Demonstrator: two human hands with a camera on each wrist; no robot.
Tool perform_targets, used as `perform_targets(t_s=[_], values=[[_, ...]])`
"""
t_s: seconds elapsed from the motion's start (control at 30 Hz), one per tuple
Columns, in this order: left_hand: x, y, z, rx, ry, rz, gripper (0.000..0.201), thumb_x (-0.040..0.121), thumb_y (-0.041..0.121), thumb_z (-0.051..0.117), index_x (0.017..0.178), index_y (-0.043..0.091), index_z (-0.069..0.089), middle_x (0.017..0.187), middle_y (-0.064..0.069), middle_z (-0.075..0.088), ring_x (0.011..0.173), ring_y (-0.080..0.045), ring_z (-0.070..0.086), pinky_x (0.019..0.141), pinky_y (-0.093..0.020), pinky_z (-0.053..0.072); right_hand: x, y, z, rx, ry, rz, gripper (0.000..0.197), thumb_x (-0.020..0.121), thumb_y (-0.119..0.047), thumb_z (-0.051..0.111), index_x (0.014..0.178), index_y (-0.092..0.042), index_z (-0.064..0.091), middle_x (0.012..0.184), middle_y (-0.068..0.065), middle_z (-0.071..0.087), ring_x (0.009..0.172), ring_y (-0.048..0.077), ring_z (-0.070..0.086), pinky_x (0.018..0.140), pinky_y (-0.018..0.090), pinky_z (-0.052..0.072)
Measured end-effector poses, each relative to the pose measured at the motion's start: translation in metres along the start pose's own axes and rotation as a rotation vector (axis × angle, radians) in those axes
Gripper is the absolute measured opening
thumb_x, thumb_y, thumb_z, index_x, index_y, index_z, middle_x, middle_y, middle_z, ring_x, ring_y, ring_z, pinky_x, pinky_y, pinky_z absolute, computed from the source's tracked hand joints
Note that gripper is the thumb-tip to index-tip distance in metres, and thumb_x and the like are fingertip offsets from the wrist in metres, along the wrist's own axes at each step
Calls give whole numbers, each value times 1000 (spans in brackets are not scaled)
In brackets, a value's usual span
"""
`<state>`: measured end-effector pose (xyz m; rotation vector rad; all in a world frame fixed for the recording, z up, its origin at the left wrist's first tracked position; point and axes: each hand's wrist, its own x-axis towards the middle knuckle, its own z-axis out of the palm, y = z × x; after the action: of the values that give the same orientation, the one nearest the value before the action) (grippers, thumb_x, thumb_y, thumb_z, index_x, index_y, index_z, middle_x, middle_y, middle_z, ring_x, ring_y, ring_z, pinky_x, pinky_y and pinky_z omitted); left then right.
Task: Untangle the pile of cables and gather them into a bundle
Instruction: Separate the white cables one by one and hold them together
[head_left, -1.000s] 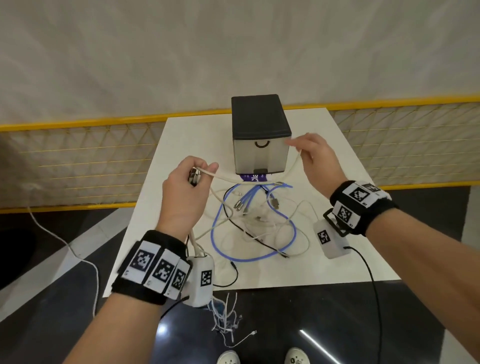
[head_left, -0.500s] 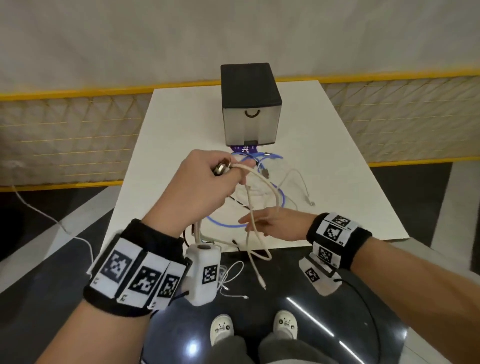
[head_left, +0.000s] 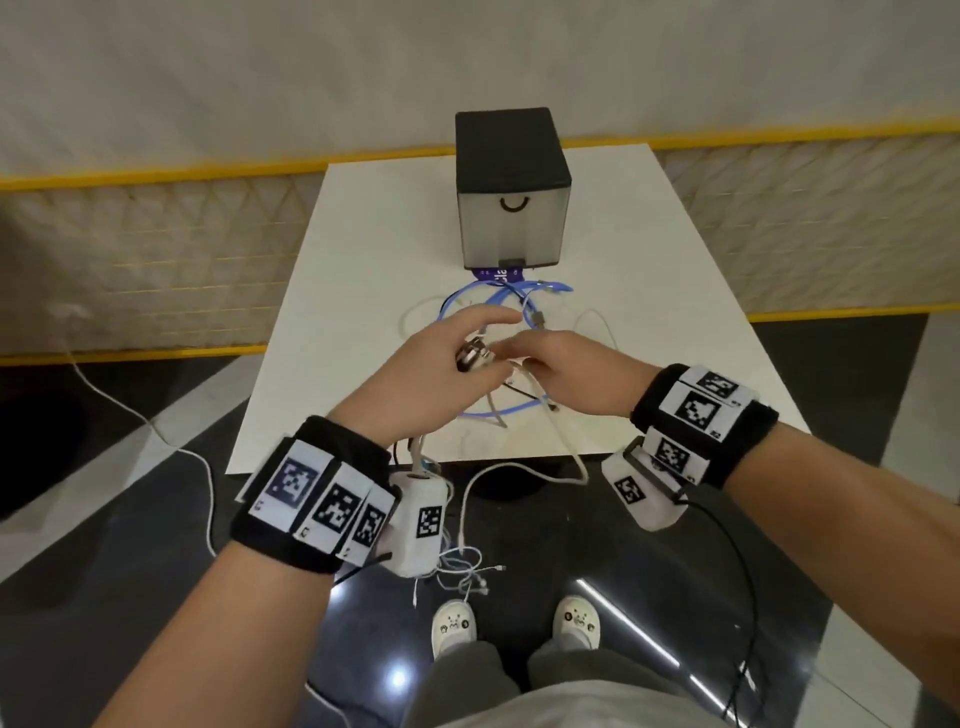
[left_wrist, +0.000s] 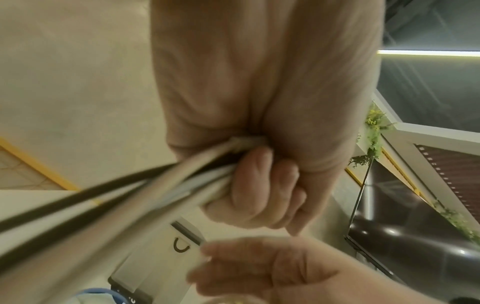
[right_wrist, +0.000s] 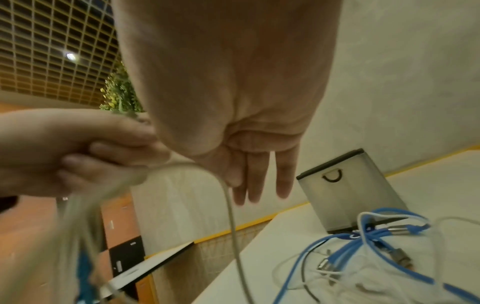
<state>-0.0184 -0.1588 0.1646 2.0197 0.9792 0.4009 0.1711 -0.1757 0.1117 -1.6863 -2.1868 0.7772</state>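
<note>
The right hand (head_left: 566, 371) has come up from below to meet the left hand (head_left: 431, 374), feeding a white cable (right_wrist: 231, 205) into its bundle. The left grip is closed around gathered cables; the right's fingers are straight. The blue cable (head_left: 519, 301) lies loose on the table (head_left: 363, 249).

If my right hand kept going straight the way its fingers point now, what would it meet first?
Most likely the left hand gripping the gathered cables: the right hand reaches leftward with straight fingers and appears almost touching it, though depth is unclear.

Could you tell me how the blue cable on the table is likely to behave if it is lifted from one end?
The blue cable lies in loose loops on the table, so it probably droops rather than holding shape. White cables cross its loops, so it may drag them along. Its metal plug may swing.
</note>
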Motion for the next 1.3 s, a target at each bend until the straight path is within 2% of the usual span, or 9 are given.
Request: perform_targets(t_s=[0.1,0.2,0.3,0.6,0.8,0.93,1.0,1.17,1.3], values=[[3,5,3,-42,53,79,29,97,9,58,122,21,64,54,35,54,50,13,48,54,-5,35,-2,-16,-1,82,70,-37,62,85,15,34,142,-9,42,133,-2,49,100,13,51,67,-7,31],[6,3,6,-165,139,66,16,98,16,59,109,21,69,50,14,46,47,-6,39,50,-16,37,-8,-31,-3,237,52,-72,45,86,9,42,127,-7,51,116,-16,48,100,-2,43,89,12,39],[9,0,8,-314,220,40,9,98,21,60,98,19,68,53,6,38,49,-15,33,45,-19,33,-13,-39,11,309,-144,-94,54,87,-4,58,137,-12,41,128,-13,46,117,-4,42,99,3,29],[10,10,9,-624,420,157,16,102,17,52,87,12,54,61,-9,30,45,-12,25,42,-20,24,-7,-19,96,371,-147,-59,12,102,-21,39,99,-12,45,89,3,61,86,24,59,88,40,47],[15,-1,13,-613,444,150,29,103,24,50,76,16,49,62,-10,32,46,-12,27,45,-21,26,7,-16,63,487,-122,-56,45,87,-29,68,125,-18,47,119,-10,58,116,2,54,102,19,39],[23,-8,23,-583,523,96,45,102,36,47,66,9,40,60,-11,32,47,-13,26,46,-22,25,21,-41,50,683,37,-126,15,91,-8,59,103,-5,52,92,17,64,85,24,64,81,40,51],[28,-7,20,-663,565,86,47,105,32,45,67,5,37,59,-12,29,44,-10,24,42,-18,23,21,-35,65,539,-36,-130,4,98,-12,48,95,-14,50,84,6,59,72,4,56,73,23,47],[35,-4,1,-668,599,126,46,105,28,42,68,4,30,58,-9,28,42,-10,23,40,-19,20,19,37,83,245,-223,16,48,89,-10,61,134,-12,43,129,7,42,120,15,42,109,27,30],[45,-15,-9,-627,634,77,48,105,30,44,71,4,24,63,-16,21,44,-11,22,40,-18,20,29,94,58,375,190,298,39,84,-9,65,121,-19,55,117,6,40,110,16,50,101,28,42]])
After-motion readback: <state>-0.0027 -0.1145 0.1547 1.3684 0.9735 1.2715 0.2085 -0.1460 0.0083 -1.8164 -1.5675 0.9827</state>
